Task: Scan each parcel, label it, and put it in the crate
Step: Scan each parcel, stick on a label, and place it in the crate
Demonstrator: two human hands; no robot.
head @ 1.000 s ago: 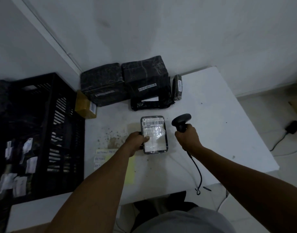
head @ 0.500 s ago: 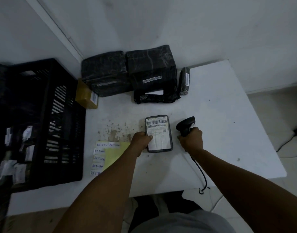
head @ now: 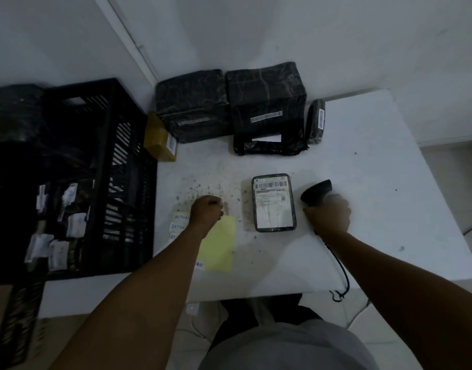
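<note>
With labelled parcels seen in the black slatted plastic crate (head: 117,145) and five left behind it, the small flat black-wrapped parcel (head: 274,202) is laid on the white table (head: 376,182), right of the fisted left hand (head: 206,211) over handwritten return labels (head: 181,217), while the black handheld scanner (head: 317,193) is clamped in the right hand (head: 327,214).

A small flat black parcel (head: 274,203), white barcode label up, lies on the table beside the slatted black crate (head: 69,180).
</note>
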